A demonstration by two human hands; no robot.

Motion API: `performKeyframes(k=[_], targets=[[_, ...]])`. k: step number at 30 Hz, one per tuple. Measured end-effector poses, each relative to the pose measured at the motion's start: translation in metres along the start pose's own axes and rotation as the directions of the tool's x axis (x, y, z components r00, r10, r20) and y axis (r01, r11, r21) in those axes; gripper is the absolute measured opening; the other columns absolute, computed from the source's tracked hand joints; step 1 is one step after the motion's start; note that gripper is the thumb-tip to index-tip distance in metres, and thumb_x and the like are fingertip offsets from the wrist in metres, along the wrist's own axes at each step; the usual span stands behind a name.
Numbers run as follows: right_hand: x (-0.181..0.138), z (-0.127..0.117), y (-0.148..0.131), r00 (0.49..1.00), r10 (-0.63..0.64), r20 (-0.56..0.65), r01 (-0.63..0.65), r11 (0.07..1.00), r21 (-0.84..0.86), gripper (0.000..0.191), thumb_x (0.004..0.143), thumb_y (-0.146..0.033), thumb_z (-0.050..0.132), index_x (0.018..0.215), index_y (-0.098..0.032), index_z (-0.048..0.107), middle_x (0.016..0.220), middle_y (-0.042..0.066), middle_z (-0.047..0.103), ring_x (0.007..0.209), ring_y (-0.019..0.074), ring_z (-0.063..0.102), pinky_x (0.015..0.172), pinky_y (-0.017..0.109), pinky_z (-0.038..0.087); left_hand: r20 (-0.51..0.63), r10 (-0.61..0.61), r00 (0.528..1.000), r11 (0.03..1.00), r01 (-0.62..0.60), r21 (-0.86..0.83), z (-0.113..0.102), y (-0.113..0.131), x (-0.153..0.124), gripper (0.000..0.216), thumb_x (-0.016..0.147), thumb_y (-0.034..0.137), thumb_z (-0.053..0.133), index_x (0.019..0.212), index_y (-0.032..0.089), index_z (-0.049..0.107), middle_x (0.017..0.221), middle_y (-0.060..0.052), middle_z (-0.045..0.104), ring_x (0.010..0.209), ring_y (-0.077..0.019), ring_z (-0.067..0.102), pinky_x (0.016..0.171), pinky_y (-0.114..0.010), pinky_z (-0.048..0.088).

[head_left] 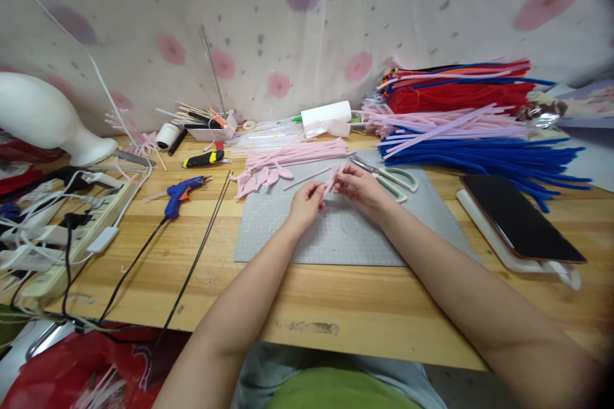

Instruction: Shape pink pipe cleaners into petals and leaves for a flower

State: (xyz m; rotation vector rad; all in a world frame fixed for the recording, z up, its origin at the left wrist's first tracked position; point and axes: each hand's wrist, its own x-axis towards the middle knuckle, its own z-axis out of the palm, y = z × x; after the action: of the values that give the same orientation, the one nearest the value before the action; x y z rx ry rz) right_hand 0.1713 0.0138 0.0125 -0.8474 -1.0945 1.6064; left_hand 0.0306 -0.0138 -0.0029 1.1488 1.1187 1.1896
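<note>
Left hand (306,202) and right hand (361,189) each pinch 1 pink stem (332,181) between thumb and fingers, steadying it over the mat (345,239); scissors (394,176) lie just right, within reach.

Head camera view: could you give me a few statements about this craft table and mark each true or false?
1. The left hand and the right hand both hold a pink pipe cleaner over the grey mat. True.
2. The scissors lie beside the glue gun. False: they lie by the right hand; the glue gun is left of the mat.
3. A dark phone lies right of the mat. True.
4. The glue gun is red. False: it is blue.
</note>
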Motion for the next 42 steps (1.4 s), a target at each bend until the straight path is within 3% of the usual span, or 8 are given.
performKeyframes(k=[5, 10, 14, 19, 29, 42], targets=[[-0.001, 0.006, 0.005, 0.994, -0.042, 0.101, 0.047, 0.997, -0.054, 0.025, 0.061, -0.033, 0.07, 0.079, -0.021, 0.056, 0.073, -0.003, 0.058, 0.061, 0.0096, 0.055, 0.062, 0.027, 0.047, -0.011, -0.054, 0.999, 0.997, 0.053, -0.049, 0.002, 0.004, -0.001, 0.01, 0.075, 0.025, 0.054, 0.077, 0.016, 0.052, 0.057, 0.005, 0.053, 0.036, -0.0025, 0.038, 0.036, -0.017, 0.028], [0.005, 0.002, 0.008, 0.999, -0.021, -0.05, 0.017, 0.997, -0.079, 0.024, 0.059, -0.035, 0.071, 0.073, -0.018, 0.065, 0.065, -0.001, 0.056, 0.051, 0.0067, 0.048, 0.051, 0.023, 0.043, 0.029, -0.032, 0.999, 0.999, 0.032, -0.006, 0.001, 0.003, 0.0, 0.013, 0.073, 0.026, 0.058, 0.071, 0.015, 0.053, 0.054, 0.005, 0.051, 0.036, -0.0015, 0.036, 0.036, -0.016, 0.027], [0.008, -0.005, 0.003, 0.987, 0.001, -0.162, 0.006, 0.999, 0.045, 0.021, 0.056, -0.032, 0.074, 0.07, -0.018, 0.066, 0.057, -0.004, 0.051, 0.047, 0.0042, 0.043, 0.046, 0.018, 0.042, 0.086, -0.139, 0.987, 0.986, 0.146, -0.082, -0.001, 0.005, -0.002, 0.017, 0.07, 0.028, 0.061, 0.075, 0.013, 0.053, 0.059, 0.003, 0.055, 0.04, -0.0033, 0.043, 0.041, -0.018, 0.039], [0.009, -0.01, -0.002, 0.983, 0.004, -0.186, 0.011, 0.997, 0.08, 0.018, 0.058, -0.031, 0.073, 0.069, -0.019, 0.065, 0.052, -0.004, 0.048, 0.044, 0.0039, 0.041, 0.042, 0.016, 0.042, 0.158, -0.225, 0.961, 0.954, 0.251, -0.165, -0.003, 0.01, -0.003, 0.025, 0.065, 0.029, 0.068, 0.077, 0.012, 0.055, 0.062, 0.001, 0.056, 0.043, -0.0033, 0.045, 0.05, -0.023, 0.048], [0.011, -0.006, -0.011, 0.939, -0.024, -0.342, 0.11, 0.965, 0.236, 0.007, 0.057, -0.016, 0.069, 0.059, -0.017, 0.062, 0.066, -0.001, 0.061, 0.043, 0.001, 0.04, 0.036, 0.011, 0.04, 0.179, -0.231, 0.956, 0.93, 0.271, -0.247, 0.007, 0.02, -0.003, 0.028, 0.06, 0.029, 0.072, 0.073, 0.011, 0.055, 0.056, 0.003, 0.055, 0.042, -0.0013, 0.042, 0.049, -0.02, 0.045], [0.008, 0.003, -0.032, 0.874, 0.03, -0.485, 0.163, 0.922, 0.352, 0.014, 0.058, 0.0, 0.06, 0.051, -0.012, 0.057, 0.054, -0.002, 0.059, 0.037, -0.0017, 0.038, 0.031, 0.007, 0.032, 0.246, -0.232, 0.941, 0.895, 0.306, -0.324, 0.019, 0.024, -0.002, 0.025, 0.06, 0.025, 0.072, 0.073, 0.01, 0.056, 0.054, 0.004, 0.054, 0.041, -0.0009, 0.038, 0.051, -0.023, 0.047]])
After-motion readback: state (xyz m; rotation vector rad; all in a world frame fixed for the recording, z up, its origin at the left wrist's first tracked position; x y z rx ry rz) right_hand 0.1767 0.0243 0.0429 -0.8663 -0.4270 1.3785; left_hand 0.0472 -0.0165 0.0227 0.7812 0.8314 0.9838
